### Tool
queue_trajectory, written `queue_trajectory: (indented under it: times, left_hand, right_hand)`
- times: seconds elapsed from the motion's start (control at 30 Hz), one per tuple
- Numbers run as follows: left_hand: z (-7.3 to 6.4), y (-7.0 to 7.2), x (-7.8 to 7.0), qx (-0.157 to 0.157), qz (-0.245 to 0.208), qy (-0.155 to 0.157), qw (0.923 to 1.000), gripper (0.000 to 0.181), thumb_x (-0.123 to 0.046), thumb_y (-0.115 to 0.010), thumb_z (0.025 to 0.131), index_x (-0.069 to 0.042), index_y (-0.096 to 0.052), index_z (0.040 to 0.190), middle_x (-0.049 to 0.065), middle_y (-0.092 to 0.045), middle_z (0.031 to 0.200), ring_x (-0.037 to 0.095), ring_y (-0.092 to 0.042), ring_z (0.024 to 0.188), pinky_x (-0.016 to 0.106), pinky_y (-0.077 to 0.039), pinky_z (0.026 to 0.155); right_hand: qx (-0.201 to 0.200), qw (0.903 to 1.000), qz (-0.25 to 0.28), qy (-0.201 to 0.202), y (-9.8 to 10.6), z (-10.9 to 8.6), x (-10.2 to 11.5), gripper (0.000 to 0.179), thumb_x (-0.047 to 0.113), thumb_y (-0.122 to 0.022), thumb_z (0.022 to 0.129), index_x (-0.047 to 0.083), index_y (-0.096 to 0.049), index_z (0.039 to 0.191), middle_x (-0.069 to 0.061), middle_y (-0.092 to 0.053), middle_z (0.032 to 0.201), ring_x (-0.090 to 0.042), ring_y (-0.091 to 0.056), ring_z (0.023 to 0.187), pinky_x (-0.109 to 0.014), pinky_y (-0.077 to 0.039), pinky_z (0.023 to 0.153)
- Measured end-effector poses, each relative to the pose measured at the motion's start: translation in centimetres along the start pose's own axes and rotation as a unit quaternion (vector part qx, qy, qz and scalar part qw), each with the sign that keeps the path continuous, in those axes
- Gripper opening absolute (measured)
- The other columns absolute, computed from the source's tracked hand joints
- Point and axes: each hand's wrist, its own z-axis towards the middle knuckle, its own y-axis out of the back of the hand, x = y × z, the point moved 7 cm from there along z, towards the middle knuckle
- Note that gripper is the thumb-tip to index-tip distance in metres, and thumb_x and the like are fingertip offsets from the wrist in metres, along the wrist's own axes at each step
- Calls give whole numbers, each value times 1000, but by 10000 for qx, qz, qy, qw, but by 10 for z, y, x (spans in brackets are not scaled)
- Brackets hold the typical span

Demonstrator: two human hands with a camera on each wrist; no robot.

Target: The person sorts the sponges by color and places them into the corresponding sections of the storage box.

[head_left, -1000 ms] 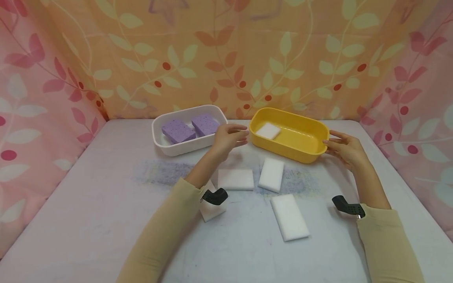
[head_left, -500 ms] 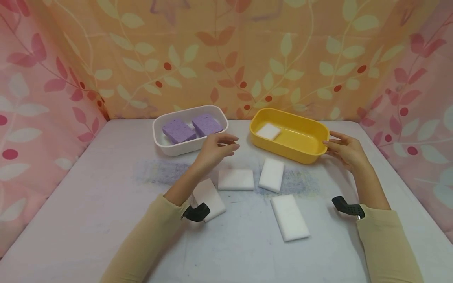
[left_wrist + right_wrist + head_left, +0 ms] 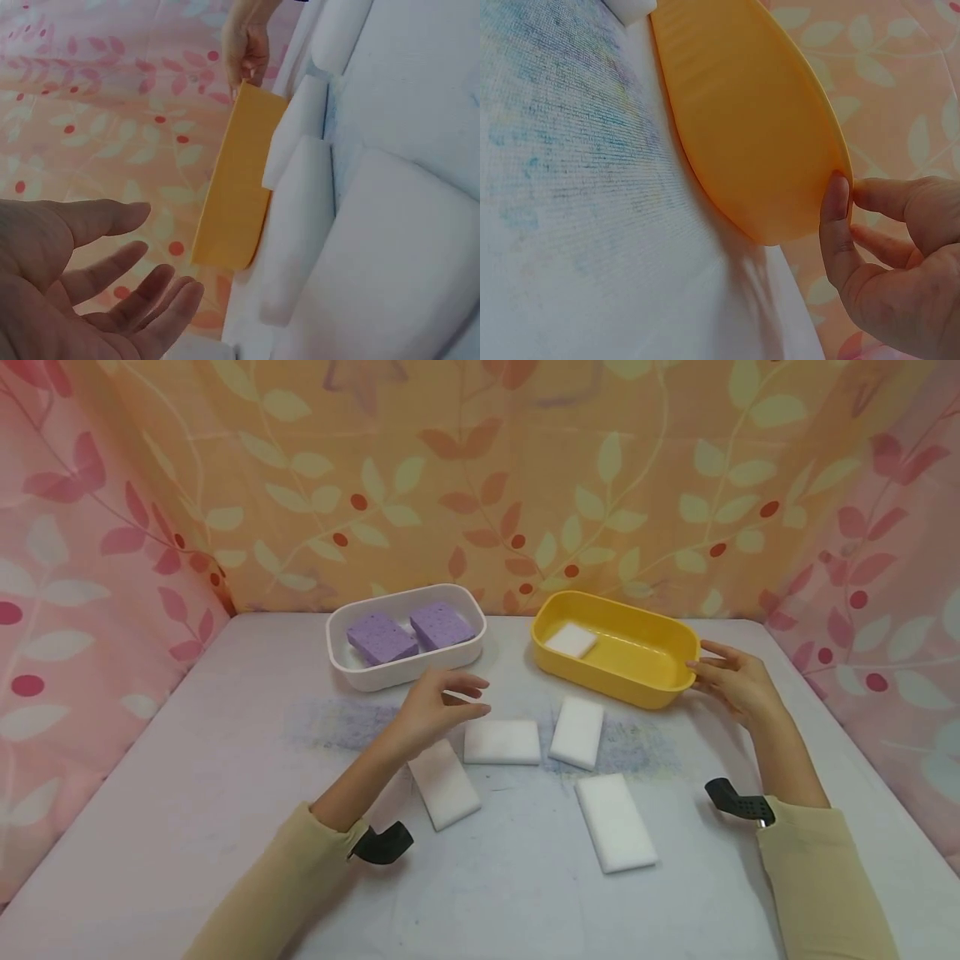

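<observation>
My left hand point(image 3: 429, 714) hovers over the middle of the table with relaxed fingers and holds nothing. Below its fingertips lies a white sponge block point(image 3: 502, 742), and another white block point(image 3: 445, 785) is partly under the hand in the head view. With thumb and fingers, my right hand point(image 3: 738, 687) pinches the rim of a yellow plastic tub point(image 3: 600, 678) at its right end; the thumb shows against the outer wall in the right wrist view. One white sponge point(image 3: 572, 641) lies inside the tub at its left end.
A white tub point(image 3: 386, 677) holding two purple sponges point(image 3: 382, 638) stands at the back left. More white blocks lie on the cloth, one upright in the head view point(image 3: 577, 732) and one nearer the front point(image 3: 616, 822). Patterned curtains point(image 3: 420, 485) border the table's back and sides.
My left hand has drawn back from the gap between the two tubs, leftward and toward the front, and now hovers near the white sponges. My right hand stays at the yellow tub's rim.
</observation>
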Motion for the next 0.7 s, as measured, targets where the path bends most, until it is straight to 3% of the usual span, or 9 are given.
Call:
queue_trajectory:
  times: [0.17,0.43,0.7]
  left_hand:
    - [-7,-1,11,279,293,171,9990,45,-13,-81,93,-2,-68,135,23,-67,134,37,-67,120,46,-59,102]
    - [-19,-1,24,354,612,249,9972,68,-16,-87,88,-3,-57,147,20,-66,136,37,-64,125,52,-51,111]
    - [-21,-3,24,427,1102,134,9929,83,-19,-91,83,-5,-50,154,21,-61,142,42,-56,132,57,-48,112]
  right_hand:
    - [-30,9998,-214,-12,1,0,0,86,22,-71,102,8,-19,169,17,-60,98,0,-70,83,-14,-60,77]
    - [112,9999,96,45,1,-1,2,86,16,-70,103,6,-15,169,20,-67,89,-2,-71,81,-15,-61,75]
    - [102,9993,332,126,3,-2,3,87,13,-71,102,4,-15,168,19,-69,86,-3,-72,80,-16,-61,72]
